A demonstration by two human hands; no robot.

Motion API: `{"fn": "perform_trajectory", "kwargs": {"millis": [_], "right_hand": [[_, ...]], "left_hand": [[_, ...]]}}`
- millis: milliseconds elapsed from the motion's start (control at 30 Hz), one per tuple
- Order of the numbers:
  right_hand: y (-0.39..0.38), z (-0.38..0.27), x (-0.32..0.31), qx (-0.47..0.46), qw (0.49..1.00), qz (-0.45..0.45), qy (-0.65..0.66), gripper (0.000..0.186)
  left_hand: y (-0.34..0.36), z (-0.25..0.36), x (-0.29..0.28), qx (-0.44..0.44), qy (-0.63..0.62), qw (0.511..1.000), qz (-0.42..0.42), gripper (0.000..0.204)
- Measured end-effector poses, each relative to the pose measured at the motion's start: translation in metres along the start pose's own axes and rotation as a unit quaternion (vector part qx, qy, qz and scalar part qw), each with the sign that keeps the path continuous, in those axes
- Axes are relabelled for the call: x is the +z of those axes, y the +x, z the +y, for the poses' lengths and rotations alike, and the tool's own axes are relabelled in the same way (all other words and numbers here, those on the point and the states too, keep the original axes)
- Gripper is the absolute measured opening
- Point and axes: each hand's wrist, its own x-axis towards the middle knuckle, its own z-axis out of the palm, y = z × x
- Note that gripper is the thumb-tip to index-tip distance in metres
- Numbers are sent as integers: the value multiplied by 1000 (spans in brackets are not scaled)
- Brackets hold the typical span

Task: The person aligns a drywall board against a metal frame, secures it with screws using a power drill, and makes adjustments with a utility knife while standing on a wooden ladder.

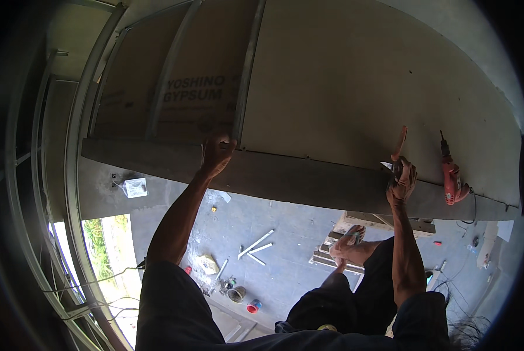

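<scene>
My left hand (216, 157) is closed, its fingers curled at the lower end of a grey metal stud (247, 70), beside the edge of a large pale board (332, 76). What its fingers hold, if anything, is hidden. My right hand (401, 182) grips a hand tool with an orange-brown handle (401, 140) pointing up and a shiny metal part beside the fingers. Its exact kind is unclear. Just right of that hand, a red power drill (450, 178) rests at the ledge, bit upward. A long grey ledge (308, 175) runs below both hands.
Left of the pale board, a brown printed board (197, 76) shows between studs. Curved metal framing (78, 146) stands at far left. Below lie a wooden pallet-like platform (332, 248) under my foot, loose white strips (256, 245), a bucket (237, 293) and a red container (254, 306).
</scene>
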Motion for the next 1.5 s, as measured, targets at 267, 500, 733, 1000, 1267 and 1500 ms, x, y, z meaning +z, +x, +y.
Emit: {"fn": "perform_trajectory", "kwargs": {"millis": [267,500,733,1000,1267,1500], "right_hand": [[7,-9,-3,49,998,-17,-35,23],[6,-4,-8,84,993,-71,-53,30],[15,-5,-11,70,992,-84,-63,36],[10,0,-8,71,991,-93,-72,39],[5,4,-7,76,992,-75,-68,36],[8,-5,-8,64,994,-66,-59,32]], "left_hand": [[4,3,-7,-4,19,999,-42,25],[12,13,-3,-57,15,996,-74,27],[30,8,-6,-107,133,964,-202,22],[114,102,-90,-40,276,915,-291,30],[195,166,-196,-14,331,878,-346,28],[200,136,-197,39,301,865,-399,29]]}}
